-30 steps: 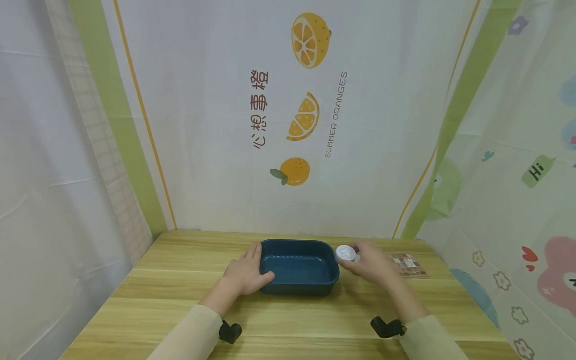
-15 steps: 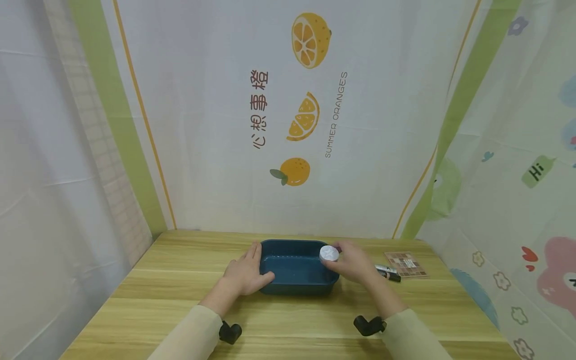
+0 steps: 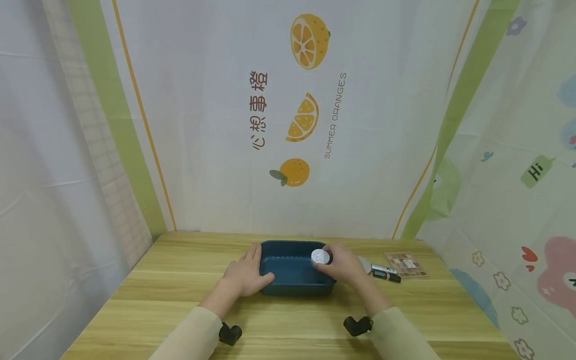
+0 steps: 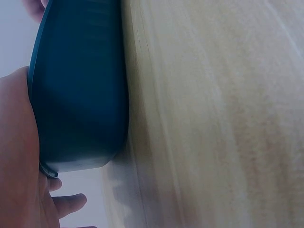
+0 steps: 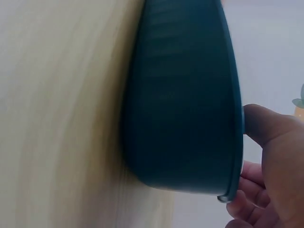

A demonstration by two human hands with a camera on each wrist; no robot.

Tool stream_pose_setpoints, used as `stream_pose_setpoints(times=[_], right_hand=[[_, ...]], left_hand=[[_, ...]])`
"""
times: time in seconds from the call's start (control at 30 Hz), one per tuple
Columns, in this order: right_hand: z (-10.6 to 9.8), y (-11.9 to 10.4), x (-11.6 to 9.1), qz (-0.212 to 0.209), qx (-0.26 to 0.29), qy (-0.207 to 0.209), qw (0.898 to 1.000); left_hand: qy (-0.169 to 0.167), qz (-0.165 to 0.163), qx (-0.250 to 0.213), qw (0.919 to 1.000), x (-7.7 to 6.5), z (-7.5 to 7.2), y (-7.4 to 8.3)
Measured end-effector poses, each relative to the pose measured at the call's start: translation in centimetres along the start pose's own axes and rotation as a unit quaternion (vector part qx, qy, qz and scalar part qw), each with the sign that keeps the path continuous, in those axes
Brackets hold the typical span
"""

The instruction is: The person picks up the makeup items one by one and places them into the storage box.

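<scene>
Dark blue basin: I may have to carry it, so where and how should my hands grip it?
Probably at both short ends, approaching from left and right: the dark blue basin stands upright, and its walls slope outward toward the top. The left hand rests on its left end.

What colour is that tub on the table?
The tub is dark teal blue, clearest in the head view.

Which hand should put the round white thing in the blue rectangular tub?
Probably the right hand: its fingers hold the round white thing over the tub, while the left hand touches the tub's left side.
</scene>
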State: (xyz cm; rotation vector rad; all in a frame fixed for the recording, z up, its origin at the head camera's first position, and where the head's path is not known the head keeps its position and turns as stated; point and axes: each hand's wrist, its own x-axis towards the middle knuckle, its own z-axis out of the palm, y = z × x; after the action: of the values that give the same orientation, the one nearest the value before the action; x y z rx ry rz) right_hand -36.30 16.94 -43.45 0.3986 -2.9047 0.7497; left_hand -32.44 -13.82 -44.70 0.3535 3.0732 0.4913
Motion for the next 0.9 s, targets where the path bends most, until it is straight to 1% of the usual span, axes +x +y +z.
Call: stream_pose_setpoints(times=[0.13,0.33,0.43,0.6,0.73,0.9], right_hand=[[0.4,-0.1,0.2,0.000,-0.007,0.004,1.000],[1.0,-0.1,0.8,-0.018,-0.022,0.012,1.000],[1.5,0.1,1.1,-0.020,-0.039,0.015,0.999],[2.4,0.5,1.3,-0.018,-0.075,0.025,0.997],[2.7,0.5,1.2,-0.017,-0.086,0.032,0.996],[2.8,0.2,1.1,-0.012,-0.094,0.032,0.995]], left_hand=[[-0.001,0.000,-0.002,1.0000,0.0,0.0,0.0],[0.002,0.000,-0.001,1.0000,0.0,0.1,0.0],[0.002,0.001,0.000,1.0000,0.0,0.1,0.0],[0.002,0.000,-0.002,1.0000,0.0,0.1,0.1],[0.002,-0.001,-0.002,1.0000,0.0,0.1,0.1],[0.004,-0.001,-0.002,1.0000,-0.1,0.1,0.1]])
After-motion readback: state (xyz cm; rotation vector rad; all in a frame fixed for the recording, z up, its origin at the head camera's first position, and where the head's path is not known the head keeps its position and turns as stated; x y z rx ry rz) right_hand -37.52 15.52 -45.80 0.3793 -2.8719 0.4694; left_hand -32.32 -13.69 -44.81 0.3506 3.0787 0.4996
